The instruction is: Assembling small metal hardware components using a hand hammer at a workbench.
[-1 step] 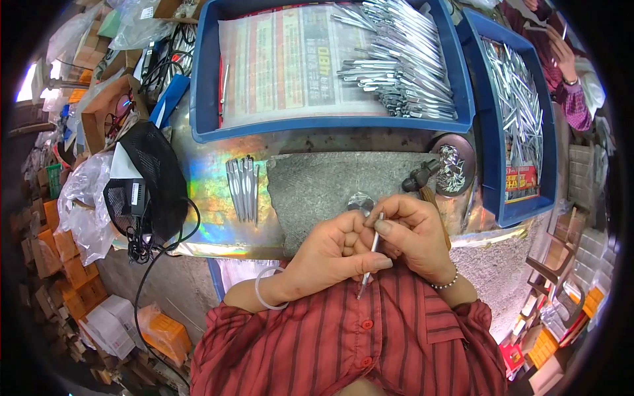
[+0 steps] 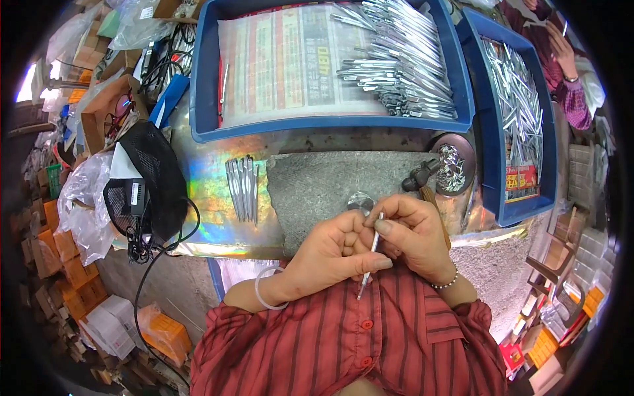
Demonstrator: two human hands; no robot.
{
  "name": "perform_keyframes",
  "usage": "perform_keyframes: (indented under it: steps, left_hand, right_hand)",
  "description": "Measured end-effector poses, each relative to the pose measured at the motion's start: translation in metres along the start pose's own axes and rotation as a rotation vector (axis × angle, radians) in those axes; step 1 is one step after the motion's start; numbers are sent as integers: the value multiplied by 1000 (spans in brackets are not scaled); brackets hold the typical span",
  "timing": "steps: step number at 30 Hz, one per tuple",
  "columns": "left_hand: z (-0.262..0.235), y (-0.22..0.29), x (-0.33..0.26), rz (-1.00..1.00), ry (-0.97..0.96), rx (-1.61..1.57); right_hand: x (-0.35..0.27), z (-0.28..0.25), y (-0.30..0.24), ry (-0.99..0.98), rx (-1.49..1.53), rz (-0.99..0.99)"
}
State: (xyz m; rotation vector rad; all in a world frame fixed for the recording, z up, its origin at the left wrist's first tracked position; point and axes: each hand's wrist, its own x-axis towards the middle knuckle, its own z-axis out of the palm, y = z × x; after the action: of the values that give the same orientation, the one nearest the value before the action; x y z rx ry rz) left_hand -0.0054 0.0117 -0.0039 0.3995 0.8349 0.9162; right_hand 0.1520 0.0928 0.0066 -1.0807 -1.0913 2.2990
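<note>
Close to my shirt front, both hands hold a slim silver metal rod [image 2: 374,247] that slants down to a thin tip. My left hand [image 2: 333,247] is closed, its thumb pressing along the lower part. The fingers of my right hand [image 2: 416,234] pinch the upper end. Just beyond my fingers, a small shiny round piece [image 2: 360,200] rests on the grey stone slab [image 2: 330,178]. A hammer [image 2: 422,177] lies at the slab's right, its handle partly behind my right hand. Left of the slab, several flat metal pieces [image 2: 243,190] lie side by side.
A large blue tray [image 2: 330,123] of metal pieces stands behind the slab; a second blue tray [image 2: 490,119] is at the right. A round dish [image 2: 467,158] holds small metal bits. A black mesh bag [image 2: 155,165] with cables sits left. A co-worker's hand [image 2: 561,53] shows at far right.
</note>
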Motion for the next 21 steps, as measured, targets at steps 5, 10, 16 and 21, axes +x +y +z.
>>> perform_keyframes:
  steps: [5,10,16,21]
  left_hand:
    - [4,-2,-1,30,30,7]
    - [7,-1,-3,-24,43,11]
    - [3,-6,-4,-30,-50,-101]
    - [-1,-13,-10,-36,-59,-98]
  right_hand:
    - [-2,-1,3,-2,-2,33]
    - [-4,-1,7,0,16,16]
    - [-7,4,5,5,81,34]
    - [-8,6,10,-13,32,30]
